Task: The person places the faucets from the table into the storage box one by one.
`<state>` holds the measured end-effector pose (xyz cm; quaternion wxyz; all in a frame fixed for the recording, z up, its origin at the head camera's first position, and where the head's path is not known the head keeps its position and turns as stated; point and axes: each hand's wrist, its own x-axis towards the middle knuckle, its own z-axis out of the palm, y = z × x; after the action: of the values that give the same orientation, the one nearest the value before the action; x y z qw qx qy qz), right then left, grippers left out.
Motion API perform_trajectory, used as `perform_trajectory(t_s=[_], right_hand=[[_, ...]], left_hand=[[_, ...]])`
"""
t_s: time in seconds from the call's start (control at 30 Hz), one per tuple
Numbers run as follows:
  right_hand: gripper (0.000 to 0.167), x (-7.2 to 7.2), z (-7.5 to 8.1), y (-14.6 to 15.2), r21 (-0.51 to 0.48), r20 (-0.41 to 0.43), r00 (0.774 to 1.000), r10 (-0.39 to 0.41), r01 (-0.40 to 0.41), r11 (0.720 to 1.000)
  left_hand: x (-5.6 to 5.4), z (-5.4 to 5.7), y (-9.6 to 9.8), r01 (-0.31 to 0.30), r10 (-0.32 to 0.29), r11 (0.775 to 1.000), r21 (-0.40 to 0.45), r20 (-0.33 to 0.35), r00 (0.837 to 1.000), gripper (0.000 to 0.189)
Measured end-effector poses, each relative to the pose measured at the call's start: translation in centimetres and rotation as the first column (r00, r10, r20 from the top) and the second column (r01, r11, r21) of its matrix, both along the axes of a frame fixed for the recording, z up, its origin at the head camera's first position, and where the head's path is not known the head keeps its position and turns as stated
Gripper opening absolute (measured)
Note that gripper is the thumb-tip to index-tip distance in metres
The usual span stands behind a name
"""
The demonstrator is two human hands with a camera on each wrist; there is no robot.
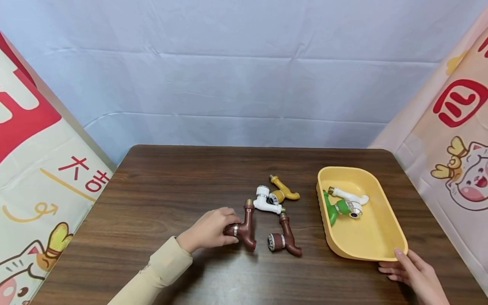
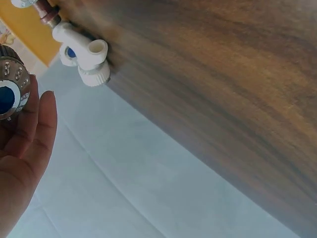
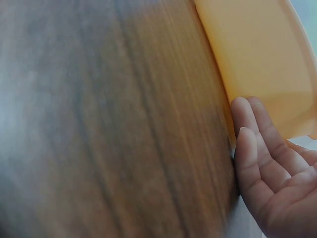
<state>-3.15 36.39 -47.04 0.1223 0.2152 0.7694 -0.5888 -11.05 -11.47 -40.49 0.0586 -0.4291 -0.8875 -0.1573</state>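
Note:
My left hand (image 1: 211,228) grips a dark brown faucet (image 1: 248,228) by its ribbed knob, its brass thread pointing to the far side. In the left wrist view the knob's chrome end (image 2: 11,94) with a blue centre faces the camera. Just right of it lies a second brown faucet (image 1: 290,239), and behind are a white faucet (image 1: 267,205) and a yellow faucet (image 1: 284,189). At the near right corner of a yellow tray (image 1: 386,212), my right hand (image 1: 415,271) pinches the rim, thumb on top and fingers against the outside.
Inside the tray, a green faucet (image 1: 335,207) and another white faucet (image 1: 352,197) lie at the left side. Everything stands on a dark wooden table (image 1: 171,182). Behind it hangs a pale cloth (image 1: 228,84), with printed banners (image 1: 49,169) to either side.

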Motion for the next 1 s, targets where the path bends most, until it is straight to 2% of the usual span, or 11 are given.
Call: perform_trajectory(t_s=[0.27,0.73,0.8,0.9,1.0], right_hand=[[0.058,0.0,-0.2,0.3,-0.061,-0.021,0.999,-0.033,0.032,0.998],[0.060,0.4,-0.6,0.1,-0.054,-0.016,0.999,-0.041,0.041,0.998],[0.051,0.4,-0.6,0.2,-0.068,-0.036,0.998,-0.042,0.039,0.997],[0.029,0.4,-0.8,0.4,-0.120,-0.081,0.995,-0.052,0.042,0.992],[0.016,0.3,-0.9,0.4,-0.151,-0.112,0.992,-0.052,0.035,0.988]], left_hand=[[-0.6,0.3,0.5,0.023,-0.023,1.000,0.006,-0.018,1.000,0.036],[-1.5,1.1,1.3,0.014,-0.014,0.999,0.033,0.008,1.000,0.037],[-1.7,1.3,1.7,0.014,-0.015,0.999,0.037,0.009,1.000,0.037],[-1.9,1.3,2.0,0.018,-0.017,0.999,0.048,-0.006,1.000,0.037],[-2.0,1.3,2.3,0.021,-0.020,0.998,0.053,-0.022,1.000,0.036]])
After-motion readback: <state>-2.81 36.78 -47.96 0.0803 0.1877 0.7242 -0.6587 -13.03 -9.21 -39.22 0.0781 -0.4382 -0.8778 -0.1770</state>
